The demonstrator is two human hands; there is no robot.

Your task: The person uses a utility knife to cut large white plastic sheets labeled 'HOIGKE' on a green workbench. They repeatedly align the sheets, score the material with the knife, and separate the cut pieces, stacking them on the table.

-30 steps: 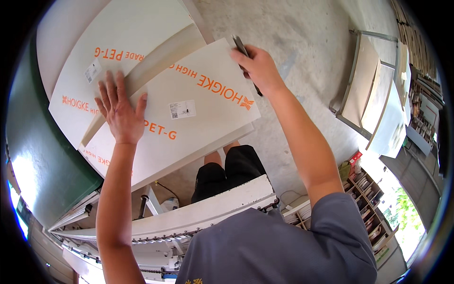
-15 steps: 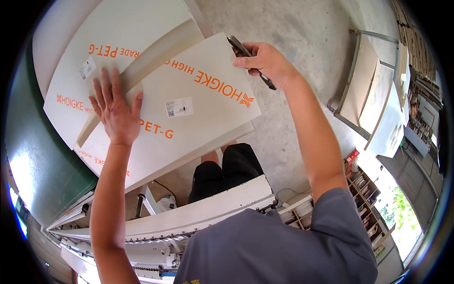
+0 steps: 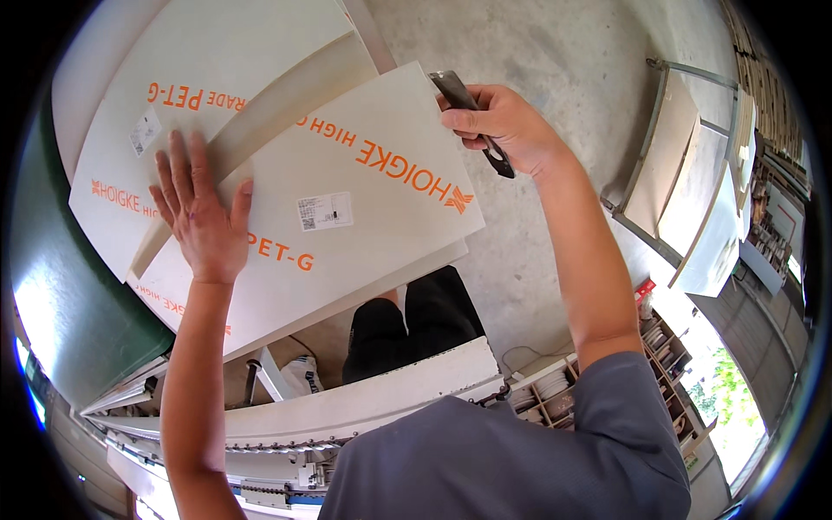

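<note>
Sheets come first: a large white plastic sheet with orange lettering [image 3: 347, 199] lies tilted on the stack, long axis running lower left to upper right. The left hand [image 3: 204, 217] presses it flat, fingers spread. The right hand [image 3: 503, 126] is closed around a dark utility knife [image 3: 472, 121] at the sheet's upper corner, blade end pointing up-left. Trimming seems underway; next needs a steady pull along the edge.
</note>
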